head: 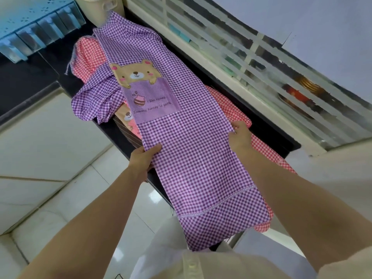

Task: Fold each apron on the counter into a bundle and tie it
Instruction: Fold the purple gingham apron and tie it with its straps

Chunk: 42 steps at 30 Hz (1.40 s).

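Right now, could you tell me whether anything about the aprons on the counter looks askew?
The purple apron lies flat, but one side is crumpled in a heap left of the bear pocket, and its hem hangs off the counter. A red apron lies rumpled underneath. The left hand and right hand pinch the purple one's edges.

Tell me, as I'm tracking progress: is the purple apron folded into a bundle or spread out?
Spread out. The purple apron lies flat along the counter, bear pocket showing; left hand and right hand grip its side edges.
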Each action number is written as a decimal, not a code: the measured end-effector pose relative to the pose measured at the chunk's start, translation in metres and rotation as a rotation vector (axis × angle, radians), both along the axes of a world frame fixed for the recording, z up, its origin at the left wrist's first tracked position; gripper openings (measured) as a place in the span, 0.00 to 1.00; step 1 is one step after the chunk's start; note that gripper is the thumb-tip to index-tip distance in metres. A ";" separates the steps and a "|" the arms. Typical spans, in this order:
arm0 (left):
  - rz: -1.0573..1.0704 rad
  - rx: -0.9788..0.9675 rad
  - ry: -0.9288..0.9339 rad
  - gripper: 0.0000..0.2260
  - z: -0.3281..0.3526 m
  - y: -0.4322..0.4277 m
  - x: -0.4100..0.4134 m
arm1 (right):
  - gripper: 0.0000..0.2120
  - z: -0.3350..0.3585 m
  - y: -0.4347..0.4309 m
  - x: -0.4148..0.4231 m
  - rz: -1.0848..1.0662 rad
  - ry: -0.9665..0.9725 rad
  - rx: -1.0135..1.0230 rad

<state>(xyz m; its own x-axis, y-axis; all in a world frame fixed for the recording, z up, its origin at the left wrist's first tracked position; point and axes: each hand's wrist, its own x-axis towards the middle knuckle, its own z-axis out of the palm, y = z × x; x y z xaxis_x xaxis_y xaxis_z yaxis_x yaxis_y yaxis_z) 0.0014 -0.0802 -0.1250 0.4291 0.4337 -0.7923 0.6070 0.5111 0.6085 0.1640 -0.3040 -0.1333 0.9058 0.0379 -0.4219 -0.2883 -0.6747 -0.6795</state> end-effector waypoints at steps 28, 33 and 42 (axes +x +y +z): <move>-1.379 0.347 0.241 0.32 0.004 0.149 0.070 | 0.26 -0.008 0.092 -0.092 -0.265 -0.222 -0.224; -1.443 1.016 -0.509 0.21 0.016 0.100 0.062 | 0.21 0.003 0.056 -0.136 -0.596 -0.268 -0.153; -2.153 1.328 -0.283 0.33 -0.021 -0.004 0.044 | 0.30 -0.010 -0.024 -0.252 -1.082 0.198 0.097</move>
